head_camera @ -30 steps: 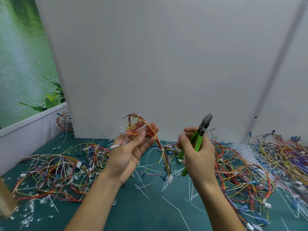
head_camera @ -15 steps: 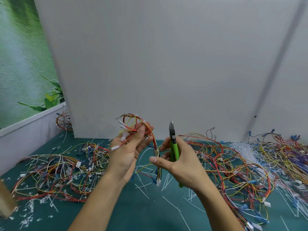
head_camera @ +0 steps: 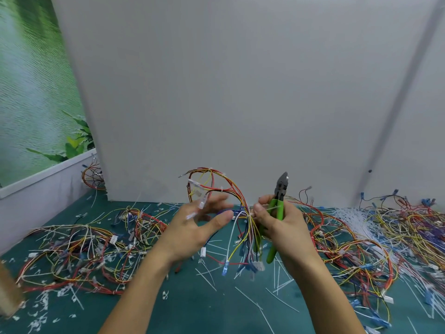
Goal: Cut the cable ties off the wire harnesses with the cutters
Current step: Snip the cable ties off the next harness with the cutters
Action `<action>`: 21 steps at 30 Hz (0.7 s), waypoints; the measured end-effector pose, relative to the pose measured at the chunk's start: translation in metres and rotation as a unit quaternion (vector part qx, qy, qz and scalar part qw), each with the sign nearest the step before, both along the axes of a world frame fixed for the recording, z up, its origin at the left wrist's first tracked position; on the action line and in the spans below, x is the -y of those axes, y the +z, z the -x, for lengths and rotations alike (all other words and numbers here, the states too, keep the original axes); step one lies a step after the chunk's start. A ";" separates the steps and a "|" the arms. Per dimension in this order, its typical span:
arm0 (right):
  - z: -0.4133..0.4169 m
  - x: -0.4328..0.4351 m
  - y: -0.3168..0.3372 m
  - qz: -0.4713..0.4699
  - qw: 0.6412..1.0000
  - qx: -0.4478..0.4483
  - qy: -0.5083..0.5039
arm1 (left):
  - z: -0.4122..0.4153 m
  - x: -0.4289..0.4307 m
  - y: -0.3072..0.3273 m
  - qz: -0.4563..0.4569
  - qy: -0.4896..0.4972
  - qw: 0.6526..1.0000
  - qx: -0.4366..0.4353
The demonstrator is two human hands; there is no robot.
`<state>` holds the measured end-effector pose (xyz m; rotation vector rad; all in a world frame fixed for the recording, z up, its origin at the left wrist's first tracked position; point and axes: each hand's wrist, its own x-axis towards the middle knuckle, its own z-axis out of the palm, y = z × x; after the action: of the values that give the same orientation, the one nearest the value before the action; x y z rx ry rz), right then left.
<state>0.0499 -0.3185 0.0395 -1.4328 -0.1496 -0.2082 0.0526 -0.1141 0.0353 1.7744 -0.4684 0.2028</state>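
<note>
Since half a second earlier, my left hand (head_camera: 192,230) had let go of the wire harness (head_camera: 216,174) and spread its fingers, blurred. My right hand (head_camera: 281,227) gripped the green cutters (head_camera: 280,191), nose up, while its thumb and forefinger pinched the harness bundle, which hung between both hands above the tabletop (head_camera: 212,309).

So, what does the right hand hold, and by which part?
The right hand grips the cutters by their green handles; its thumb seems to pinch the harness too.
</note>
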 end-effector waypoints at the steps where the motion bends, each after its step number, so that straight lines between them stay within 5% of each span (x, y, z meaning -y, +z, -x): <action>1: 0.000 -0.001 0.000 -0.009 1.000 -0.007 0.009 | 0.002 0.002 0.000 -0.003 -0.006 1.000 -0.014; 7: 0.001 -0.008 -0.004 0.003 0.999 0.009 0.038 | 0.002 0.021 -0.004 0.082 -0.060 0.994 -0.030; 21: 0.001 -0.008 -0.005 0.095 0.995 0.029 0.014 | -0.002 0.022 -0.012 0.047 -0.026 0.999 -0.009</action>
<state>0.0492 -0.3102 0.0340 -1.6135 -0.2415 -0.2175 0.0546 -0.1366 0.0232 1.6694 -0.4851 0.1689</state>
